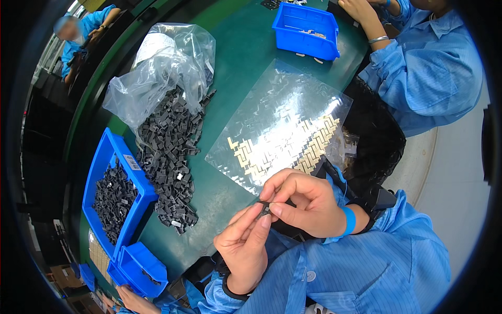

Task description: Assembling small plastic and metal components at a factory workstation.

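Around the green table [246, 52]: three blue bins [112, 183] [306, 30] [141, 267], one clear bag [167, 68] spilling a heap of black parts [170, 157] too many to count, one clear sheet [282, 125] of small gold pieces, two hands [246, 246] [303, 201] pinching one black part [265, 208]

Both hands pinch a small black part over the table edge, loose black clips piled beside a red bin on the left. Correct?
Not quite: the bin is blue, not red. The head view shows the left hand and right hand pinching the small black part between fingertips, with the pile of loose black clips lying beside that blue bin on the left.
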Demonstrator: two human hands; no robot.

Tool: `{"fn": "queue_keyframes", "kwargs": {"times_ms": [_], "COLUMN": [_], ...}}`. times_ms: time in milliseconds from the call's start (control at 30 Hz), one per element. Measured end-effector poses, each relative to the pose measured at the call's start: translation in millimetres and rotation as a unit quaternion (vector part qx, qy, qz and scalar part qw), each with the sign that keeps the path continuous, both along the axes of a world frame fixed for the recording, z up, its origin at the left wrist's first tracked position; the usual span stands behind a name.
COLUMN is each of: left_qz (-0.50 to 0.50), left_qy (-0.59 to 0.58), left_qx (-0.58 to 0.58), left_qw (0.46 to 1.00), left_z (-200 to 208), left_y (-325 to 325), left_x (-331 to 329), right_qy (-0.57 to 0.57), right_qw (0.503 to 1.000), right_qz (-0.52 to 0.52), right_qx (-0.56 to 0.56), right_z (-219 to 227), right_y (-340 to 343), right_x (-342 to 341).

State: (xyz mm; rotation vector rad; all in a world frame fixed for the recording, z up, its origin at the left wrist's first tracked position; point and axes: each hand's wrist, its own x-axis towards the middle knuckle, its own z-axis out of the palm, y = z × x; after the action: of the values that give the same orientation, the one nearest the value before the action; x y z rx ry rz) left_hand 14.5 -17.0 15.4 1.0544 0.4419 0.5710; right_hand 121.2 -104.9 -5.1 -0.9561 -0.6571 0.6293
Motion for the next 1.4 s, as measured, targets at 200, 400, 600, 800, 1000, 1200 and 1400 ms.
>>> {"fn": "queue_keyframes", "kwargs": {"times_ms": [200, 400, 600, 800, 1000, 1200, 1400], "left_qz": [-0.004, 0.000, 0.006, 0.009, 0.018, 0.025, 0.037], "left_qy": [0.004, 0.013, 0.023, 0.020, 0.027, 0.006, -0.011], "left_qx": [0.001, 0.004, 0.001, -0.022, -0.051, -0.078, -0.038], "left_qw": [1.000, 1.000, 1.000, 1.000, 0.998, 0.997, 0.999], "left_z": [2.9, 3.9, 3.2, 1.0, 0.0, 0.0, -1.3], "left_y": [-0.7, -2.2, -3.5, -3.7, -3.7, -3.9, -3.9], "left_x": [1.5, 2.4, 0.6, -1.0, -1.8, -0.7, -2.2], "right_qy": [0.000, -0.074, -0.140, -0.136, -0.140, -0.142, -0.173], "right_qw": [0.999, 0.996, 0.987, 0.987, 0.987, 0.987, 0.981], "right_qz": [-0.037, -0.032, -0.063, -0.073, -0.075, -0.073, -0.071], "right_qx": [-0.026, -0.038, -0.043, -0.045, -0.036, -0.034, -0.041], "right_z": [2.7, 2.8, 3.1, 4.0, 2.1, 0.0, 3.2], "right_y": [0.6, -1.7, -2.0, -2.8, -2.0, -1.1, 0.6], "right_x": [-1.1, 1.8, 2.2, -0.1, -3.0, -4.8, 5.5]}}
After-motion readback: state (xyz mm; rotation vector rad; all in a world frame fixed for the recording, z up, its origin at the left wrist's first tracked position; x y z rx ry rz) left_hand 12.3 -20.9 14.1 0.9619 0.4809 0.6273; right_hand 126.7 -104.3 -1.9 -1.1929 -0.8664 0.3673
